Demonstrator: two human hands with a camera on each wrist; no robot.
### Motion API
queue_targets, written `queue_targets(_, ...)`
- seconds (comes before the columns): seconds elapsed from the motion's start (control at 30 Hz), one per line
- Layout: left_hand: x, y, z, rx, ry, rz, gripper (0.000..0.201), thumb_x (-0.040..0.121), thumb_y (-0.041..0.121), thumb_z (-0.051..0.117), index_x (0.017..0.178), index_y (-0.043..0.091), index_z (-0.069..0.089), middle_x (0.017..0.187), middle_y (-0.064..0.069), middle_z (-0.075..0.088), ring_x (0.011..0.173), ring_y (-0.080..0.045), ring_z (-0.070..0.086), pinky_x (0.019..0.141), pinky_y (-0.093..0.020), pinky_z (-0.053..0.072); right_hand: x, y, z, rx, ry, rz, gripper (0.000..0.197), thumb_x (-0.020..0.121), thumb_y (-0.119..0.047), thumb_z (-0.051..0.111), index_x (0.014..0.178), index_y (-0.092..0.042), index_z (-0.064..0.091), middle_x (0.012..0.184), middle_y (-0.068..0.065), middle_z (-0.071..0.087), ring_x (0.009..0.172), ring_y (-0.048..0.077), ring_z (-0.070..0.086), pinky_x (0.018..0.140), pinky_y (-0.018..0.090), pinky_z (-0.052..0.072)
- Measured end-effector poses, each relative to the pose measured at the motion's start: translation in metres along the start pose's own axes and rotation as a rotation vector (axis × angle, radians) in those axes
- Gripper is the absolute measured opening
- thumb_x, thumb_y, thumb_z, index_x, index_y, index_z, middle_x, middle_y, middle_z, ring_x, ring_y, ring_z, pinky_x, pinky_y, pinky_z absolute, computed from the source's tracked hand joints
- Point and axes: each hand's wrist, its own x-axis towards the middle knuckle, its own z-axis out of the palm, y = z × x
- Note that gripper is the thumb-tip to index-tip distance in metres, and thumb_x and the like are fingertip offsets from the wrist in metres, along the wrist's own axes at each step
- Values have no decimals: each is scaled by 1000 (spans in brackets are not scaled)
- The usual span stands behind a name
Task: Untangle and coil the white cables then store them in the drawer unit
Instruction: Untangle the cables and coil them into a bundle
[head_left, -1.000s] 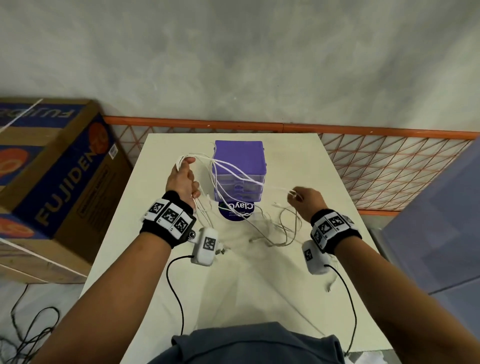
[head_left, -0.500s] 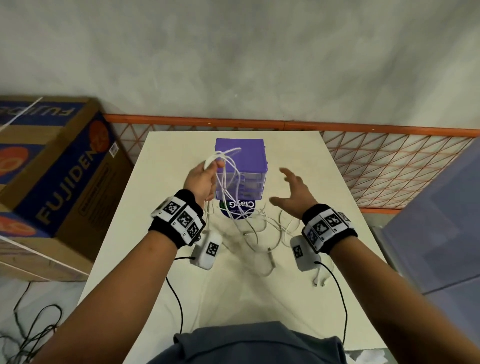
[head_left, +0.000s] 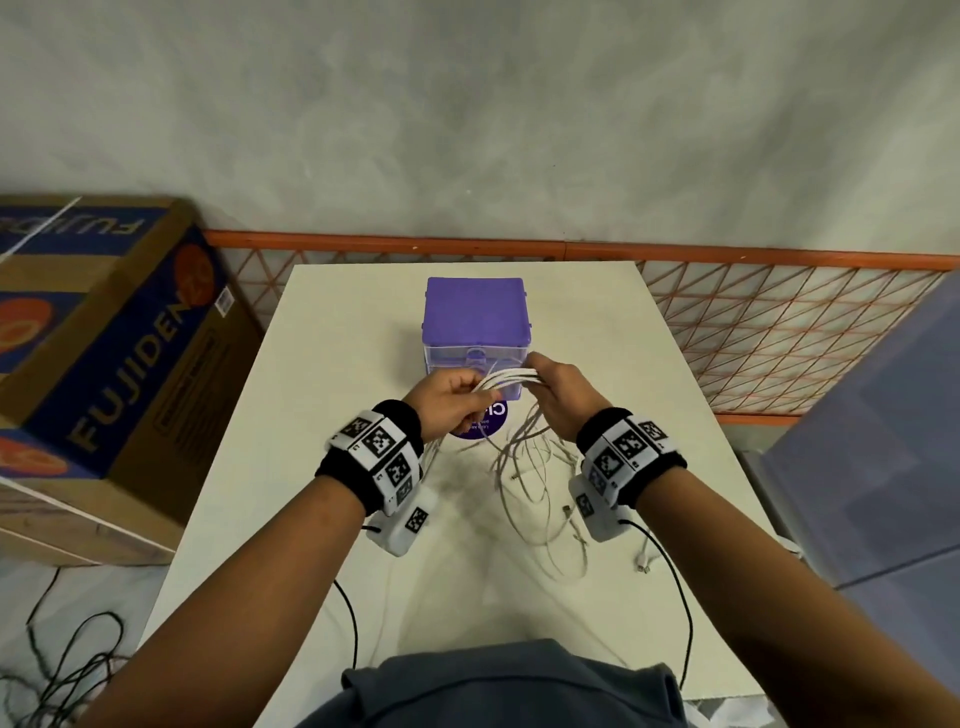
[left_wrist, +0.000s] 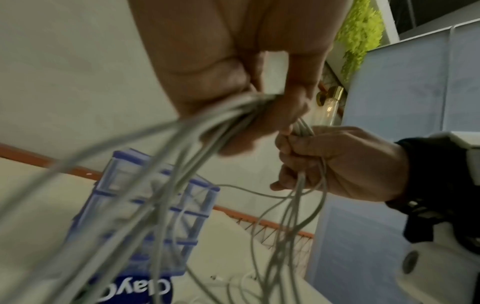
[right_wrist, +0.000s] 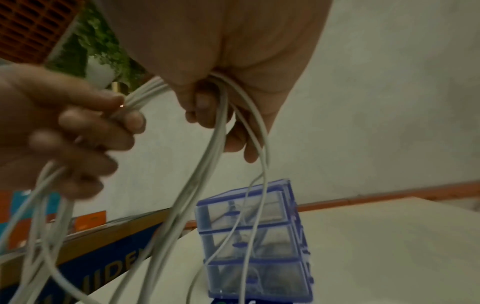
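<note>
A bundle of white cables (head_left: 506, 378) stretches between both my hands, just in front of the purple drawer unit (head_left: 475, 317) on the white table (head_left: 322, 415). My left hand (head_left: 452, 397) grips one end of the bundle in curled fingers; my right hand (head_left: 558, 387) grips the other end. Loose cable loops (head_left: 540, 483) hang from the hands down onto the table. In the left wrist view the cables (left_wrist: 207, 131) fan out from my left fingers (left_wrist: 233, 131), and my right hand (left_wrist: 324, 164) clasps several strands. The right wrist view shows strands (right_wrist: 221, 133) trailing past the drawer unit (right_wrist: 254, 240), whose drawers are closed.
A large cardboard box (head_left: 98, 332) stands left of the table. An orange wire fence (head_left: 753, 322) runs behind and to the right. A blue round label (head_left: 483, 421) lies at the drawer unit's foot. Black cords (head_left: 67, 670) lie on the floor at lower left.
My hands have come together in front of the drawer unit. The right hand, open half a second ago, now grips the cable bundle, and the left hand has lowered with its end.
</note>
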Motion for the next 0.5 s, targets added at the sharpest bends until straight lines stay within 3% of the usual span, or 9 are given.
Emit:
queue_targets(0.07,1,-8,0,79,8,-2,25,93,18,52,68,17,54,49,6,43,44,-5,38,52,-20,33,0,5,-3,1,34,89,25,92,-4,39,76,-23,44,67,-6,46,67,22,42,54,18,30)
queue_targets(0.1,1,-10,0,131,25,-4,27,94,21,50,68,20,54,53,4,40,48,-7,37,54,-21,31,0,5,-4,-18,35,133,24,92,-5,40,77,-23,44,69,-2,47,71,23,42,58,22,29)
queue_targets(0.13,2,-11,1,173,46,-1,28,95,22,48,67,22,52,55,4,38,52,-8,35,54,-21,30,0,2,-4,-51,35,138,17,91,-5,41,87,-18,50,79,3,52,79,24,46,65,24,32)
queue_targets(0.2,4,-8,3,185,60,27,25,95,19,47,71,21,54,60,3,44,58,-9,39,58,-19,34,-2,-10,-2,-245,49,32,39,86,-4,46,123,-14,48,114,9,55,105,27,48,90,33,39)
queue_targets(0.27,6,2,9,167,28,72,16,93,12,49,90,6,64,80,-8,60,75,-13,51,76,-24,44,0,-25,3,-496,-48,-95,59,84,-3,45,138,-22,33,135,5,45,128,27,36,112,46,23)
queue_targets(0.33,7,10,10,153,4,83,23,91,9,52,108,-5,61,98,-13,64,89,-15,55,89,-31,45,4,-32,6,-540,-134,-115,61,84,0,41,140,-21,28,140,6,43,132,27,34,114,46,17)
queue_targets(0.37,6,12,8,139,-17,93,23,91,9,53,107,-5,61,93,-11,65,84,-14,56,84,-28,47,5,-31,5,-475,-146,-109,58,85,0,40,140,-17,29,140,9,43,129,29,38,112,43,24)
queue_targets(0.43,3,10,1,115,-49,104,11,90,8,56,94,2,63,71,3,62,66,-6,52,67,-19,43,7,-23,0,-314,-68,-104,49,87,1,41,135,-11,38,135,16,47,122,32,47,103,36,37)
queue_targets(0.5,3,-3,-9,157,-39,70,14,88,9,59,77,17,59,64,7,56,64,-8,51,70,-21,42,5,-12,-9,-179,127,-101,39,87,4,42,125,-4,50,125,21,55,114,33,53,96,30,39)
